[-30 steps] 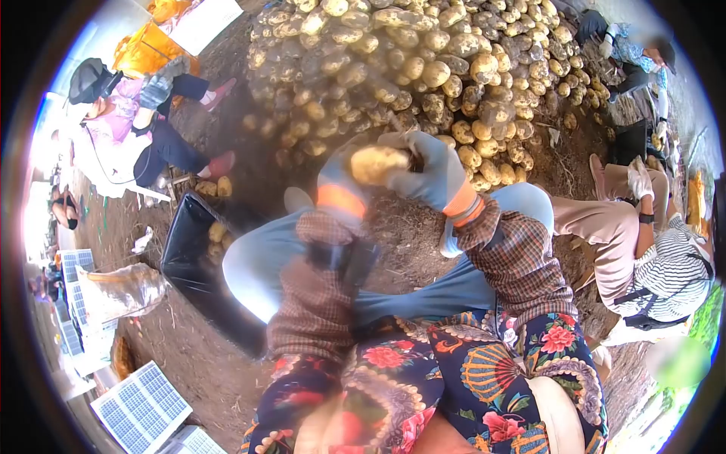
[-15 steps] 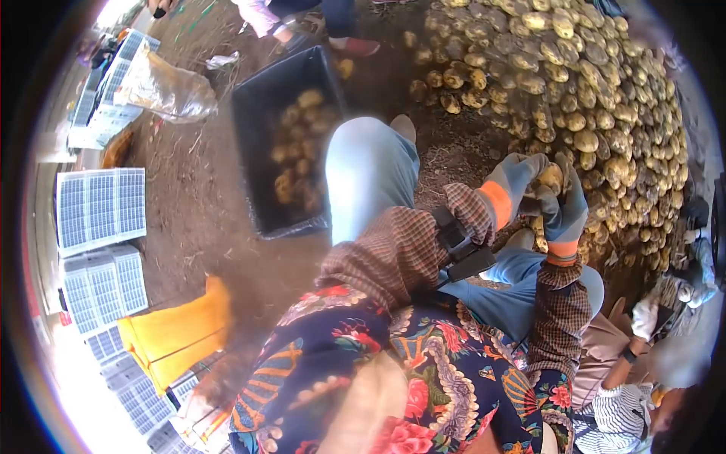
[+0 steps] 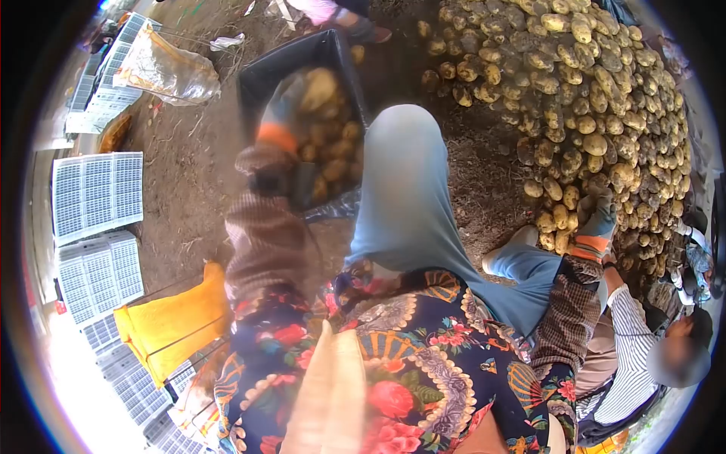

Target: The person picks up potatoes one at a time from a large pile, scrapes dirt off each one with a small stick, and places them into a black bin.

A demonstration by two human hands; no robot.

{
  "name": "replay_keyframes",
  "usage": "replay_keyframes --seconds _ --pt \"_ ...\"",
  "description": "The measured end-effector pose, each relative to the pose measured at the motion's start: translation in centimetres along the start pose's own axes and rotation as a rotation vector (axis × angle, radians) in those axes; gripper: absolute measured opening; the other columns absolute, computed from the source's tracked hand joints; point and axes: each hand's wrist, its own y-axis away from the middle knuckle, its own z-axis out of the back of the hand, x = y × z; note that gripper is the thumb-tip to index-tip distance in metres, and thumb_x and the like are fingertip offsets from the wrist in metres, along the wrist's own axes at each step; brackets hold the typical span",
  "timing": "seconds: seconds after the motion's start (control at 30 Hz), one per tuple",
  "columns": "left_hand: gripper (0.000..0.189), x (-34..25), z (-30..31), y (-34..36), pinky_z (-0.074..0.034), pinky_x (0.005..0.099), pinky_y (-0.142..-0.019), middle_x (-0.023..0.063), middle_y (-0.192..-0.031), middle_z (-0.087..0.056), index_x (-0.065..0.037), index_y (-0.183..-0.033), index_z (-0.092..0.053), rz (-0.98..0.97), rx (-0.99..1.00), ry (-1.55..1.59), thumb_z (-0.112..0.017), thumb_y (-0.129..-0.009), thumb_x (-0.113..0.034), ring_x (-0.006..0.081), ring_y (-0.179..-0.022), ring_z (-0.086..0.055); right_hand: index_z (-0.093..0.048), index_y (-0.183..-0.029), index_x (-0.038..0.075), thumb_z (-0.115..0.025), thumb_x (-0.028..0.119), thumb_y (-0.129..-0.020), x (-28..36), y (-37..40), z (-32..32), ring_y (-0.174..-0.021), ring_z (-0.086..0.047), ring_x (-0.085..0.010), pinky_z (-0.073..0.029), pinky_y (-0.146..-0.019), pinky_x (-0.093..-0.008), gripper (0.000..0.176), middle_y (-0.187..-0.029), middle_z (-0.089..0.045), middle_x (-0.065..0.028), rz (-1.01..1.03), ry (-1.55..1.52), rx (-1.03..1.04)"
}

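My left hand (image 3: 283, 110), in a grey glove with an orange cuff, is blurred over the black crate (image 3: 257, 66). A large potato (image 3: 321, 86) is at its fingers, above other potatoes (image 3: 340, 151) lying in the crate. My right hand (image 3: 599, 208), gloved the same way, reaches down to the near edge of the potato pile (image 3: 575, 83). Its fingers are apart among the potatoes, beside a few loose ones (image 3: 556, 219) near my foot.
My bent knee (image 3: 404, 159) stands between crate and pile. White slatted crates (image 3: 98, 193) line the left side, with a yellow cloth (image 3: 178, 325) and a clear plastic sack (image 3: 166, 68). A person in a striped top (image 3: 631, 356) sits close on the right; another person's sleeve (image 3: 314, 9) shows beyond the crate.
Both hands were together around a potato by the pile. My left hand has swung left with a potato to over the crate; my right hand has lowered to the pile's edge.
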Motion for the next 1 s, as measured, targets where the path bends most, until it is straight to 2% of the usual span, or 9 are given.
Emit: replay_keyframes --seconds 0.13,0.3,0.43,0.57,0.63,0.73,0.83,0.9,1.0 --pt "0.04 8.8 10.6 1.5 -0.055 0.0344 -0.087 0.0109 -0.113 -0.072 -0.003 -0.126 -0.064 0.275 -0.321 -0.852 -0.067 -0.097 -0.031 0.023 -0.098 -0.069 -0.073 -0.106 0.01 -0.065 0.037 -0.098 -2.9 -1.5 0.7 -0.065 -0.057 -0.0073 -0.042 -0.05 -0.0209 0.029 -0.086 -0.068 0.0007 0.086 0.175 0.023" --pt "0.039 16.1 12.9 0.8 -0.053 0.0338 -0.091 0.011 -0.114 -0.073 -0.003 -0.127 -0.065 0.524 -0.273 -1.432 -0.067 -0.098 -0.028 0.0217 -0.099 -0.068 -0.071 -0.119 0.004 -0.062 0.02 -0.102 4.3 0.2 0.0 -0.064 -0.052 -0.0057 -0.039 -0.054 -0.022 0.025 -0.087 -0.068 0.0008 0.086 0.127 0.213" --pt "0.038 12.4 8.3 -5.2 -0.052 0.0333 -0.094 0.0111 -0.114 -0.074 -0.003 -0.129 -0.066 0.192 -0.335 -1.555 -0.066 -0.099 -0.025 0.0206 -0.099 -0.067 -0.051 -0.146 0.0 -0.063 0.011 -0.101 7.3 -1.2 1.2 -0.083 -0.059 -0.008 -0.052 -0.073 -0.0273 0.048 -0.139 -0.061 -0.0107 0.193 0.126 0.456" --pt "0.038 4.6 -4.2 -16.2 -0.051 0.0335 -0.093 0.0137 -0.111 -0.074 -0.001 -0.13 -0.065 -0.422 0.071 -0.972 -0.066 -0.099 -0.023 0.0224 -0.099 -0.066 -0.071 -0.113 0.001 -0.061 0.018 -0.104 7.9 -2.0 0.5 -0.062 -0.055 -0.0072 -0.043 -0.051 -0.0217 0.022 -0.09 -0.069 -0.0021 -0.124 0.009 0.154" --pt "0.022 -3.0 -19.3 -14.3 -0.051 0.0304 -0.084 0.0122 -0.099 -0.073 -0.001 -0.113 -0.072 -0.245 0.24 -1.153 -0.065 -0.098 -0.016 0.0149 -0.093 -0.066 -0.072 -0.102 0.004 -0.062 0.029 -0.104 7.4 -1.4 0.1 -0.052 -0.05 -0.0071 -0.034 -0.042 -0.0224 0.027 -0.078 -0.065 -0.0001 -0.249 -0.138 0.027" --pt "0.024 4.5 -30.2 -20.7 -0.052 0.0364 -0.082 0.0167 -0.095 -0.074 -0.003 -0.108 -0.073 -0.649 0.736 -1.524 -0.057 -0.1 -0.019 0.0254 -0.089 -0.07 -0.069 -0.102 0.006 -0.064 0.043 -0.1 8.1 -1.5 1.1 -0.05 -0.049 -0.0071 -0.034 -0.039 -0.0239 0.038 -0.074 -0.063 -0.0012 -0.202 -0.173 -0.035" --pt "0.03 6.0 -44.4 -15.5 -0.054 0.0428 -0.083 0.0178 -0.105 -0.075 -0.007 -0.112 -0.074 -0.247 1.067 -1.818 -0.054 -0.099 -0.026 0.0354 -0.097 -0.071 -0.065 -0.081 0.005 -0.057 0.052 -0.1 9.8 -2.1 0.3 -0.044 -0.048 -0.0114 -0.035 -0.04 -0.0269 0.051 -0.052 -0.053 -0.002 -0.292 -0.242 -0.242" --pt "0.031 21.3 -44.1 -19.7 -0.055 0.0431 -0.09 0.0168 -0.117 -0.073 -0.015 -0.121 -0.073 -0.716 1.086 -1.611 -0.058 -0.097 -0.028 0.0342 -0.112 -0.069 -0.068 -0.103 0.002 -0.054 0.038 -0.103 10.5 -1.7 1.4 -0.051 -0.053 -0.0103 -0.039 -0.044 -0.0251 0.039 -0.072 -0.065 -0.0043 -0.393 -0.308 -0.208" --pt "0.03 29.6 -49.9 -16.8 -0.054 0.0398 -0.094 0.0191 -0.124 -0.07 -0.009 -0.122 -0.071 0.082 0.782 -1.3 -0.066 -0.095 -0.022 0.0345 -0.108 -0.068 -0.065 -0.122 0.0 -0.054 0.026 -0.102 12.0 -0.4 1.4 -0.06 -0.057 -0.0084 -0.043 -0.049 -0.0224 0.035 -0.093 -0.07 -0.0064 -0.48 -0.378 -0.206"
